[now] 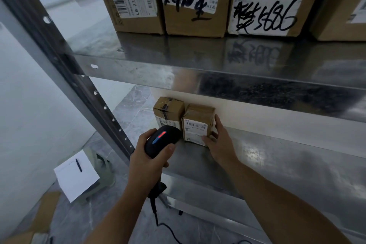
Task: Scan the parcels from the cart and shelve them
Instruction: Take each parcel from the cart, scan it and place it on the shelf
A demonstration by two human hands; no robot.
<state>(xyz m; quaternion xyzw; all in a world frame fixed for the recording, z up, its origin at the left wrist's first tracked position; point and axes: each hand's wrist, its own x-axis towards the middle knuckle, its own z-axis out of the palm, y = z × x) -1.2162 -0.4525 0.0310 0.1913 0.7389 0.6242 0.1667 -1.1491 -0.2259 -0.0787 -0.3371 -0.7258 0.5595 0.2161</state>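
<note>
Two small brown parcels stand side by side on the lower metal shelf (pixel 277 166), against the white back wall. My right hand (pixel 219 142) holds the right parcel (pixel 198 123) at its right side, thumb on the white label that faces me. The left parcel (pixel 168 109) touches it. My left hand (pixel 146 156) grips a black barcode scanner (pixel 162 138) with a red and blue light on top, pointed at the parcels from just in front. Its cable hangs down toward the floor.
The upper shelf (pixel 198 73) carries several large cardboard boxes (pixel 194 6) with labels and black marker writing. A perforated steel upright (pixel 83 89) runs down the left. On the floor at the left lie a white sheet (pixel 77 176) with a pen and flattened cardboard (pixel 45 212).
</note>
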